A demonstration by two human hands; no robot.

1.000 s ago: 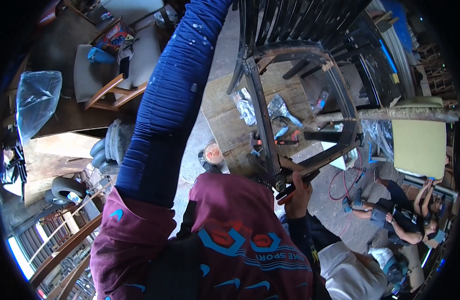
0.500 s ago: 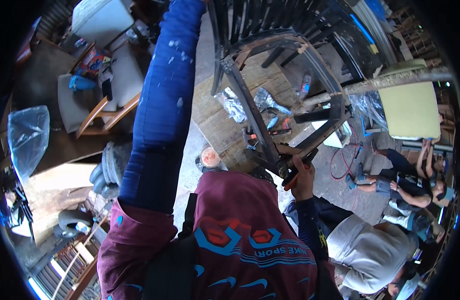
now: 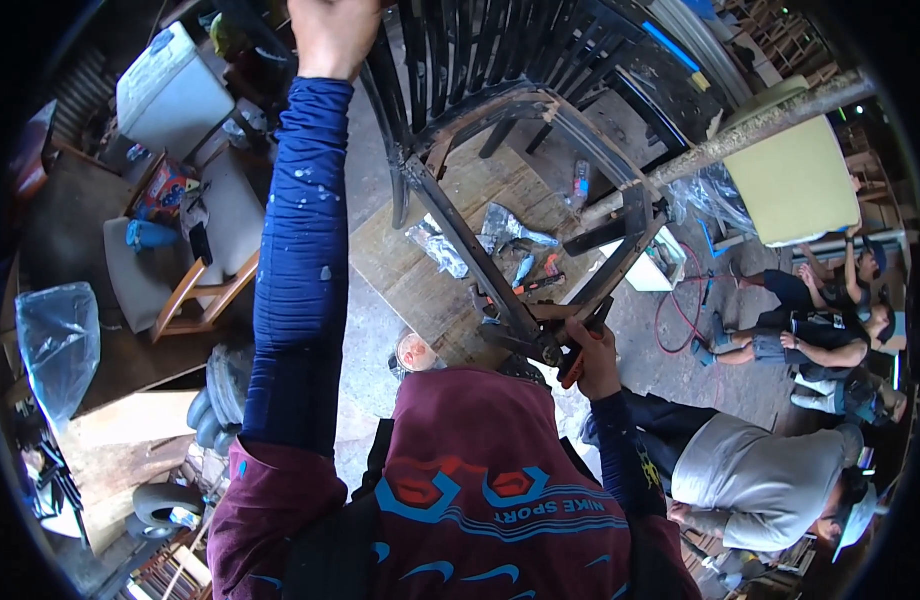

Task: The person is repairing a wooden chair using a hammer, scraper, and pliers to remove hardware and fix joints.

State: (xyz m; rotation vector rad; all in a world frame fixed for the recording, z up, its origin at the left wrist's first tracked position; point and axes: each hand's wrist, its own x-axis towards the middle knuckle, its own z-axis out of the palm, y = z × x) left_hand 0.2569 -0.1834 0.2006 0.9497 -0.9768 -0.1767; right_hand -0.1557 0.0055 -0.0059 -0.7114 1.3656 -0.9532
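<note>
A black slatted wooden chair frame [image 3: 448, 215], its seat opening bare, is tilted over a wooden board [image 3: 400, 262]. My right hand [image 3: 597, 362] is closed at the frame's near corner around a black and orange hand tool [image 3: 572, 372]; the tool's kind is not clear. My left arm, in a blue sleeve, reaches far ahead. At the upper edge of the view, my left hand [image 3: 332, 38] is beside the top of the chair back, its fingers cut off by the picture's edge. Crumpled clear plastic [image 3: 442, 246] and an orange and black tool [image 3: 533, 287] lie on the board.
A round tub [image 3: 414, 352] with pinkish contents stands at the board's near left. A bottle [image 3: 581, 180] is beyond the frame. A thick pole [image 3: 765, 125] crosses at right. Cushioned chairs [image 3: 175, 95] stand left. A person in a grey shirt [image 3: 760, 475] bends at right, others behind.
My left hand has come into view at the upper edge as the whole view shifted. The chair frame appears slightly farther left. My right hand keeps its grip at the near corner.
</note>
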